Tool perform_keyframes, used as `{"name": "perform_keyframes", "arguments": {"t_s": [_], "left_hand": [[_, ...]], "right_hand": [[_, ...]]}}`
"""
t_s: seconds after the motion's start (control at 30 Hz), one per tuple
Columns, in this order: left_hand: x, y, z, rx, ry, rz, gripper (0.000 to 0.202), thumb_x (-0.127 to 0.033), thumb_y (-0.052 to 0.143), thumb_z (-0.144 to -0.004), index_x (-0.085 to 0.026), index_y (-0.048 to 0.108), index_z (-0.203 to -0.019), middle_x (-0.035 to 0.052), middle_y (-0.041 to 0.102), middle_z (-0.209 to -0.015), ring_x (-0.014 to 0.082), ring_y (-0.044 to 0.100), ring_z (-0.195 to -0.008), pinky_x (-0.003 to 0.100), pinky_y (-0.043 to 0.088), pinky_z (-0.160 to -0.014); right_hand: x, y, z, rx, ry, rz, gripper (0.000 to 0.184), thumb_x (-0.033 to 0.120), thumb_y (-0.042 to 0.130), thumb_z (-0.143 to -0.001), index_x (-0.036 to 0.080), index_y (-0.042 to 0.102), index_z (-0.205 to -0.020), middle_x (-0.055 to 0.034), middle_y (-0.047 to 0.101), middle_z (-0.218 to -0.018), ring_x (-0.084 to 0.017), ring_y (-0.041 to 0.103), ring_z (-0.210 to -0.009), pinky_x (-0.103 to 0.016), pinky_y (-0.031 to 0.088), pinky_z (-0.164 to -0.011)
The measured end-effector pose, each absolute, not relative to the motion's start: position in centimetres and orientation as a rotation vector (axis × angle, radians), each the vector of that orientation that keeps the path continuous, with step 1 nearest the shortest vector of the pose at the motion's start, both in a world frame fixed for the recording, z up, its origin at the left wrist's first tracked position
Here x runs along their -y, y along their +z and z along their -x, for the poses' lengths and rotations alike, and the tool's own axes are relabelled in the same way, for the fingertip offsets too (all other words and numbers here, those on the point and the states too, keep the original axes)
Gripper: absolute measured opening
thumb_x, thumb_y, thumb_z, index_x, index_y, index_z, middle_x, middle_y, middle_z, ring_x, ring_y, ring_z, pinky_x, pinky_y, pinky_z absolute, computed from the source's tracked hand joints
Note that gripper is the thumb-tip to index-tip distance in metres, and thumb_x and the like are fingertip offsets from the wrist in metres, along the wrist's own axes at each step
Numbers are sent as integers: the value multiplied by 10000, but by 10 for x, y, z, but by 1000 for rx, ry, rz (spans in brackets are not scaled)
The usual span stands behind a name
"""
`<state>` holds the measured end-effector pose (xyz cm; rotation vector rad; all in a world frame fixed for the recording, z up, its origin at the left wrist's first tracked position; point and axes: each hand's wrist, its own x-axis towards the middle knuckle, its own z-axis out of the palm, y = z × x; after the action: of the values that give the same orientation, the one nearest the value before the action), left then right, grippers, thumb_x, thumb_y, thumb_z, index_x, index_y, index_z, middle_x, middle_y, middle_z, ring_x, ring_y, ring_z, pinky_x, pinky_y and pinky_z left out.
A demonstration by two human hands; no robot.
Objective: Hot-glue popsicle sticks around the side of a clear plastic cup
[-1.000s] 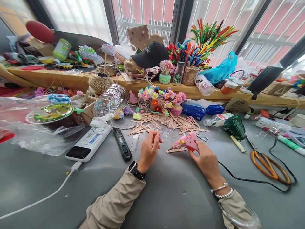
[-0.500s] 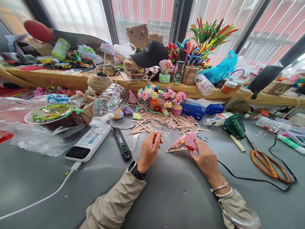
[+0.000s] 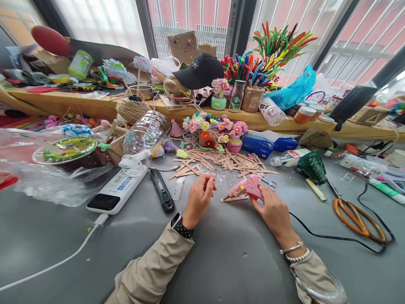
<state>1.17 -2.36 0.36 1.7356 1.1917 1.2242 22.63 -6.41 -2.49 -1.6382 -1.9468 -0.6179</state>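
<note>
My right hand (image 3: 274, 211) is wrapped round the handle of a pink hot glue gun (image 3: 248, 187). Its nozzle points left, just over a wooden craft stick (image 3: 237, 200) on the grey table; whether it touches the stick I cannot tell. Left of the gun, my left hand (image 3: 199, 200) hovers at the table with fingers curled in and thumb near the index finger, nothing showing in them. Beyond both hands lies a loose pile of craft sticks (image 3: 230, 159), with crumpled clear plastic (image 3: 218, 173) at its near edge. Small scissors (image 3: 271, 184) sit partly behind the gun.
A green utility knife (image 3: 162, 192), a ruler (image 3: 179, 188) and a white power bank (image 3: 118, 188) lie to the left. Orange-handled scissors (image 3: 357, 217) and a black cord (image 3: 329, 239) are at right. Fuzzy flowers (image 3: 234, 131) and a crowded ledge (image 3: 196, 107) stand behind.
</note>
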Motion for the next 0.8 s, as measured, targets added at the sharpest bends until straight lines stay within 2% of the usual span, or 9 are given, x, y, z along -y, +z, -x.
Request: {"name": "perform_keyframes", "arguments": {"t_s": [0.2,0.3,0.47,0.8], "left_hand": [[22,3,-12,-1237,1147,-1830,171,-311,355,-847,-178,459,-821,-18,551,-662,89,506,-540,221,405,-565],[21,2,-11,-1248,987,-2002,125,-287,475,-771,-184,474,-842,-3,579,-744,107,524,-618,230,411,-593],[22,4,-5,-1271,682,-2292,233,-274,586,-663,-195,490,-860,17,591,-860,161,536,-744,264,404,-636],[22,0,-4,-1260,546,-2406,211,-264,555,-702,-193,482,-887,11,548,-775,160,528,-736,256,390,-625]], "right_hand": [[64,-25,-227,1947,-597,1665,283,325,494,-780,124,514,-979,-60,626,-811,-175,594,-729,-250,450,-611],[64,-25,-227,1942,-608,1679,282,323,487,-784,125,517,-982,-69,629,-835,-176,597,-733,-250,452,-608],[64,-26,-228,1940,-618,1669,292,322,488,-781,114,519,-985,-76,633,-845,-177,602,-746,-251,459,-622],[65,-25,-227,1932,-573,1697,279,317,473,-787,130,514,-990,-72,632,-847,-171,595,-745,-252,450,-612]]}}
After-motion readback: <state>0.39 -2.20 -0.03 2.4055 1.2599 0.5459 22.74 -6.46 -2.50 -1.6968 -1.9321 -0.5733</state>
